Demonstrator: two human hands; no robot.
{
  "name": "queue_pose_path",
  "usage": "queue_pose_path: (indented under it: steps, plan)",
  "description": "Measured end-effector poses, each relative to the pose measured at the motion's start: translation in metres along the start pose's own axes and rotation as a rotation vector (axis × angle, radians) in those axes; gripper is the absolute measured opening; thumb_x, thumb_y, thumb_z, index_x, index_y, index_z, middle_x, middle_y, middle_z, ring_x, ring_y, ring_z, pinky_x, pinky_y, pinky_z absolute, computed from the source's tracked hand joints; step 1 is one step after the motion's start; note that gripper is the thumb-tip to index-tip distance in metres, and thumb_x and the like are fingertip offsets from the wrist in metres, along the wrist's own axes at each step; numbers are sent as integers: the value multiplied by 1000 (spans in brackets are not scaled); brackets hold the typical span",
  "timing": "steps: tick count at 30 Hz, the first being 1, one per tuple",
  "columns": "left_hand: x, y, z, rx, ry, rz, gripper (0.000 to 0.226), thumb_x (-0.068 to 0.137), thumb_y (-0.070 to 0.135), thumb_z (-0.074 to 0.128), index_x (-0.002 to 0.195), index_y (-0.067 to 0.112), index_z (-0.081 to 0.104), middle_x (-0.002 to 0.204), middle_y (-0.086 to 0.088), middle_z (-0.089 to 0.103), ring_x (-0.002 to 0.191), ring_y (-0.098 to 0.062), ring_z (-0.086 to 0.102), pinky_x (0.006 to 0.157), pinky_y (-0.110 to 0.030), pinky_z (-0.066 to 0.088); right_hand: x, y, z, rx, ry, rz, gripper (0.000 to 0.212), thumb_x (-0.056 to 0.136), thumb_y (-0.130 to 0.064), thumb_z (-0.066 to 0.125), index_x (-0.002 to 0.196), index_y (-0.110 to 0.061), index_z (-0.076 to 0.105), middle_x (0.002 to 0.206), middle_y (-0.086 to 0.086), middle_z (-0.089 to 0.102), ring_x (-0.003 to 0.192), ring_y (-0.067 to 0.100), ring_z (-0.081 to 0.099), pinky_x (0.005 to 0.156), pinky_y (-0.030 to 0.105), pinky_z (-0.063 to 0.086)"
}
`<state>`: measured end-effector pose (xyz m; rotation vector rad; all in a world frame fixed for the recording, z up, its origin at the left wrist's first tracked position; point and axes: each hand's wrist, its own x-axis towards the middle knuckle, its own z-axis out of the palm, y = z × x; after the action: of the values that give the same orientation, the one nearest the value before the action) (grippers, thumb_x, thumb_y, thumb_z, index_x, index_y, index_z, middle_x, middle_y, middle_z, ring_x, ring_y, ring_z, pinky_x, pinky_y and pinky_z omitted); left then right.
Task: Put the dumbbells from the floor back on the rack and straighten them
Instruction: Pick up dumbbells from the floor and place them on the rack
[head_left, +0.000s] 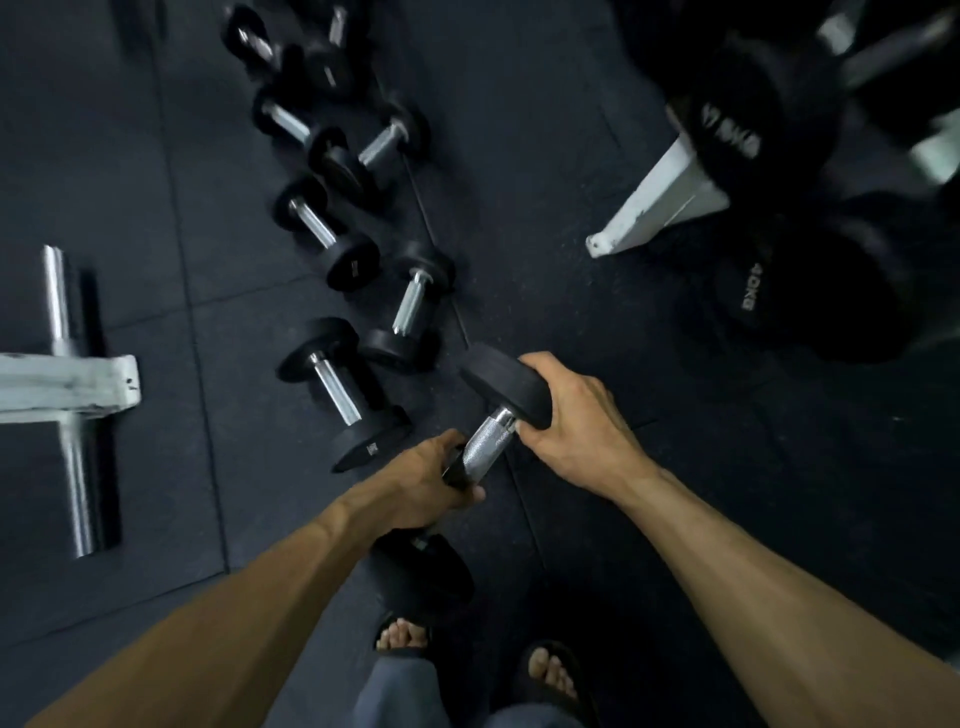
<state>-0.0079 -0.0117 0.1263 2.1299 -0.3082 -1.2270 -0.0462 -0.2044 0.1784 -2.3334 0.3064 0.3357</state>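
Note:
A black dumbbell (485, 434) with a knurled chrome handle hangs above the floor between both hands. My left hand (426, 486) is closed around its near end and lower handle. My right hand (576, 421) grips its far black head. Several more black dumbbells lie on the floor ahead, the nearest (343, 392) just left of my hands and another (413, 306) beyond it. One more dumbbell head (421, 574) lies under my left wrist. The white rack (654, 197) stands at the upper right, loaded with large black dumbbells (737, 135).
A white bench foot with a chrome crossbar (67, 384) sits on the left. A 40 kg dumbbell (753, 291) rests low by the rack. My sandalled feet (550, 675) stand at the bottom. The floor is dark rubber matting (545, 234).

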Motion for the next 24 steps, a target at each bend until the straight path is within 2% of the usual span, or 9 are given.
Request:
queue_pose_path:
  steps: [2, 4, 6, 8, 12, 16, 18, 21, 24]
  plan:
    - [-34, 41, -22, 41, 10, 30, 43, 79, 28, 76, 114, 25, 52, 75, 13, 51, 76, -10, 51, 68, -23, 42, -19, -35, -43, -24, 26, -8, 50, 82, -20, 72, 126, -27, 50, 100, -3, 65, 91, 20, 64, 85, 45, 53]
    - [-63, 83, -43, 72, 9, 58, 43, 78, 29, 77, 111, 27, 51, 84, 8, 55, 84, -13, 53, 80, -29, 49, -37, -67, -87, -39, 61, -19, 52, 81, -22, 72, 127, -28, 49, 101, -2, 66, 93, 22, 65, 86, 46, 53]
    - [-99, 136, -69, 99, 19, 86, 48, 78, 29, 77, 117, 28, 50, 92, 6, 58, 90, -15, 56, 91, -33, 50, -58, -102, -141, -38, 114, -34, 52, 80, -21, 72, 127, -29, 50, 102, -3, 67, 94, 22, 65, 87, 45, 53]
    - [-132, 192, -92, 157, 24, 154, 45, 80, 29, 77, 116, 24, 50, 92, 6, 59, 90, -15, 56, 90, -32, 48, -78, -131, -194, -31, 169, -52, 51, 79, -20, 73, 123, -31, 51, 100, -7, 67, 93, 19, 65, 86, 43, 53]
    - [-168, 297, -117, 205, 35, 262, 32, 80, 26, 77, 99, 24, 51, 79, 8, 56, 78, -12, 53, 78, -29, 47, -107, -161, -295, -33, 270, -88, 54, 77, -22, 73, 124, -35, 50, 101, -11, 67, 94, 17, 66, 86, 42, 54]
    - [-171, 396, -110, 203, 60, 339, 35, 68, 36, 81, 90, 26, 55, 76, 6, 56, 71, -12, 52, 76, -36, 49, -128, -155, -397, -70, 341, -104, 63, 77, -20, 75, 133, -32, 50, 104, -7, 69, 95, 16, 67, 86, 38, 55]
    - [-162, 446, -96, 216, 81, 358, 30, 72, 35, 81, 87, 32, 55, 77, 6, 57, 72, -11, 52, 74, -32, 47, -133, -139, -450, -102, 353, -121, 64, 78, -19, 76, 134, -31, 49, 109, -7, 70, 98, 17, 67, 88, 35, 54]
    - [-145, 522, -67, 187, 65, 391, 30, 73, 35, 79, 94, 29, 58, 79, 8, 60, 75, -12, 55, 80, -37, 51, -139, -106, -526, -158, 350, -127, 65, 79, -19, 77, 137, -30, 48, 112, -6, 69, 101, 17, 66, 89, 33, 55]
    - [-120, 591, -32, 124, 51, 394, 30, 79, 28, 77, 101, 28, 56, 80, 11, 59, 78, -10, 55, 79, -28, 46, -138, -66, -598, -190, 322, -133, 64, 79, -19, 77, 136, -28, 49, 110, -4, 69, 98, 17, 67, 87, 35, 56]
